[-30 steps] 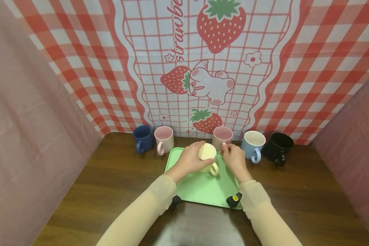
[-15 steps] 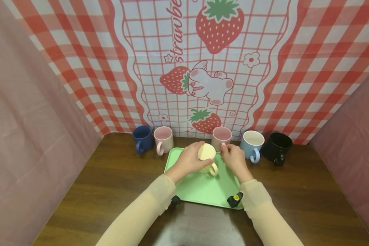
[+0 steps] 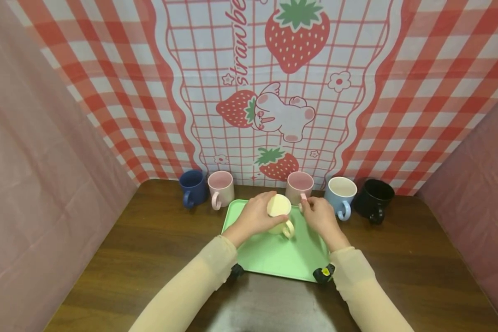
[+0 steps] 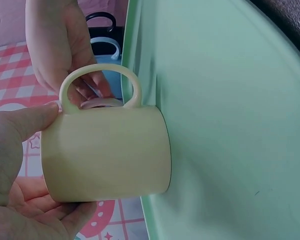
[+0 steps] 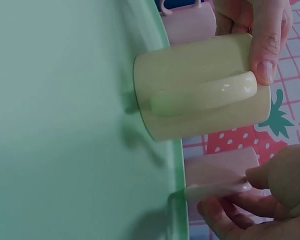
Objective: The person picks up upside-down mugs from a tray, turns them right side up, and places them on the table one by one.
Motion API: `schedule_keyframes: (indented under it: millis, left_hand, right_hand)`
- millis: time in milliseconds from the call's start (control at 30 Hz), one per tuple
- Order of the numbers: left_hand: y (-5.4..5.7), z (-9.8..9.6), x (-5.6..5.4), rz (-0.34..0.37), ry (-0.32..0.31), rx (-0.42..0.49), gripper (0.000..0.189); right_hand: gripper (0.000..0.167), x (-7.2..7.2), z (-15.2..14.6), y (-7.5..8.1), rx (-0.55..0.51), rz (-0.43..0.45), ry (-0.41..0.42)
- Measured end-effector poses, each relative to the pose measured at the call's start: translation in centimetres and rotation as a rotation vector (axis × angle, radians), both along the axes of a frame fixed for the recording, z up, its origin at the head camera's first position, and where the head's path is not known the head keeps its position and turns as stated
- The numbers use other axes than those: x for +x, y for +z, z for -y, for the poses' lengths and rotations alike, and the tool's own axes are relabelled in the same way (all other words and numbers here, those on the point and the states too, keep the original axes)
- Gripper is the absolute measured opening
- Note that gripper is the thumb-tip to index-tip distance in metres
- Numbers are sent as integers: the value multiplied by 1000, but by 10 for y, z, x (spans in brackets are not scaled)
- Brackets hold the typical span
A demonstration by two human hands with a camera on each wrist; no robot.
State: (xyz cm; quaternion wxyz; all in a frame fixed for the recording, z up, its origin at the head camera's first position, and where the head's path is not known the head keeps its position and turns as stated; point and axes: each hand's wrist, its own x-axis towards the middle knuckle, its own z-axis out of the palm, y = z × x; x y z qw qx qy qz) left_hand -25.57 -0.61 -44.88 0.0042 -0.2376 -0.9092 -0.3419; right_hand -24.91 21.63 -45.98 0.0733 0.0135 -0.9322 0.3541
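My left hand (image 3: 257,213) grips a pale yellow mug (image 4: 107,155) near its rim, with the thumb on the handle side. This mug is upright with its base at the surface of the green tray (image 3: 274,258), and its handle (image 3: 289,229) points toward the front right. Just behind the tray's back edge stands a pink mug (image 3: 299,184). My right hand (image 3: 321,216) pinches that mug's handle (image 5: 217,190), thumb on one side and curled fingers on the other. Part of the pink mug's lower body is hidden by the tray rim.
Along the back of the wooden table (image 3: 141,258) stand a navy mug (image 3: 194,189) and another pink mug (image 3: 223,186) on the left. A light blue mug (image 3: 336,200) and a black mug (image 3: 371,200) are on the right. A strawberry-print checked cloth (image 3: 274,152) hangs behind them.
My right hand has shifted slightly right and toward the front at the pink mug's handle, its wrist moving outward. My left hand and the yellow mug have stayed in place.
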Motion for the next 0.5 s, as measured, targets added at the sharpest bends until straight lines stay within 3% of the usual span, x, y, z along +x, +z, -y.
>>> schedule_keyframes:
  millis: [500]
  left_hand:
    - [2,-2,7,5,31,-6,83]
  right_hand:
    - [32,27,-5,11,6,-78,102]
